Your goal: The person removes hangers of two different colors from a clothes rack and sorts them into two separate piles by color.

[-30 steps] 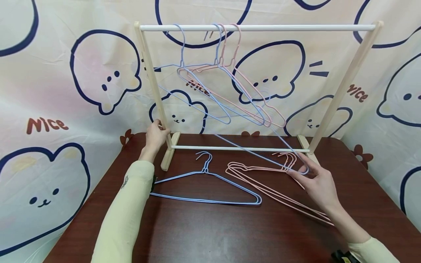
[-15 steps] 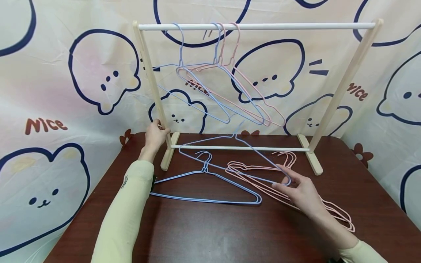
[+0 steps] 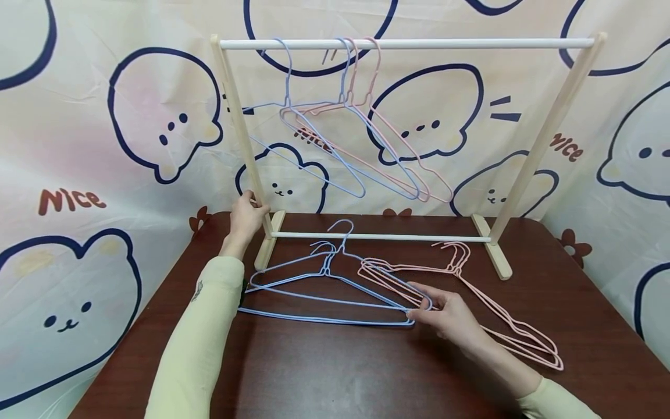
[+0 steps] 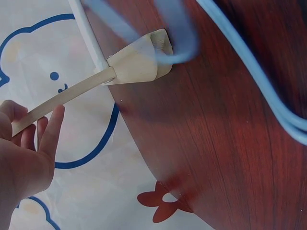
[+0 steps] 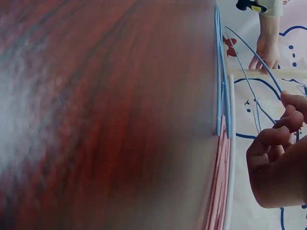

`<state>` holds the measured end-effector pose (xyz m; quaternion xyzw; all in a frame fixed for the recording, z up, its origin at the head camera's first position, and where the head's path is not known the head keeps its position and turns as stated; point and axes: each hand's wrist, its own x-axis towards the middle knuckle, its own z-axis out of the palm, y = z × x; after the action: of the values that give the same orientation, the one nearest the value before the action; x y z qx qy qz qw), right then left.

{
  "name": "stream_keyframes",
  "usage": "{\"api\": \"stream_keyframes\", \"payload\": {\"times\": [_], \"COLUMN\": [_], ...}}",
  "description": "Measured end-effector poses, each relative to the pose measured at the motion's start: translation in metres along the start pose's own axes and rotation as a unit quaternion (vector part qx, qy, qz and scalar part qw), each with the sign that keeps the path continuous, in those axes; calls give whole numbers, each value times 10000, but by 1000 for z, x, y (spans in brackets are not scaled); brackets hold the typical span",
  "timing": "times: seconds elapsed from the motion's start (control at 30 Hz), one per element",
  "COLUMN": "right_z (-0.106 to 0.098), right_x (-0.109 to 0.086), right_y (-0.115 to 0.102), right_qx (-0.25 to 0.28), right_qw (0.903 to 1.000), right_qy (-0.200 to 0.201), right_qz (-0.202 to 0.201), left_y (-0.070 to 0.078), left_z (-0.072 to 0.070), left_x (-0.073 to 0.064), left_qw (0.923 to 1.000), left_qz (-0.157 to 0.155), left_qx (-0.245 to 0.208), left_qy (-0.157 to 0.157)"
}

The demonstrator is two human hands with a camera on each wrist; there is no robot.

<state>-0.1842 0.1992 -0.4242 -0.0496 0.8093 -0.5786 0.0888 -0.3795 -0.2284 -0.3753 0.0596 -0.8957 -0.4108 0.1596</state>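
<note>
My right hand [image 3: 450, 317] pinches one lower corner of a blue hanger [image 3: 314, 299], thumb and fingers closing on the wire. In the head view that hanger overlaps a pair of blue hangers [image 3: 335, 319] lying on the table; the right wrist view shows it raised above them. With my left hand [image 3: 245, 218] I grip the left wooden post of the rack [image 3: 242, 134], low down near its foot. In the left wrist view, my left hand [image 4: 31, 151] has its fingers around that post [image 4: 67, 94]. The blue wire at the top there is blurred.
Several pink hangers [image 3: 502, 311] lie stacked on the dark wooden table [image 3: 335, 372], right of the blue pair. Two blue hangers [image 3: 342, 160] and two pink hangers [image 3: 400, 137] hang from the white top rail [image 3: 471, 43]. A patterned cloth [image 3: 73, 134] stands behind.
My right hand has moved left and towards me, carrying the blue hanger from near the rack's right side down over the blue pair. The left hand stays on the post.
</note>
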Motion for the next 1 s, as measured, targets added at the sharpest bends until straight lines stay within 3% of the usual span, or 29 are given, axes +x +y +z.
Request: {"api": "stream_keyframes", "payload": {"times": [0.23,0.43,0.77,1.0], "right_z": [5,10,1,-13], "right_x": [3,8,13,10], "right_y": [5,6,10,10], "right_qx": [272,238,-842,-1879], "right_qw": [9985,9968,9900,9733], "right_qy": [-404,-760,-1119,-1013], "right_qz": [244,104,-144,-843], "left_y": [1,2,1,1], "left_z": [1,-1,-1,-1], "left_x": [-2,-2,-2,-2], "left_qw": [9999,10000,10000,10000], "left_qz": [41,26,29,28], "left_qx": [-25,-10,-14,28], "left_qy": [-92,-91,-31,-37]}}
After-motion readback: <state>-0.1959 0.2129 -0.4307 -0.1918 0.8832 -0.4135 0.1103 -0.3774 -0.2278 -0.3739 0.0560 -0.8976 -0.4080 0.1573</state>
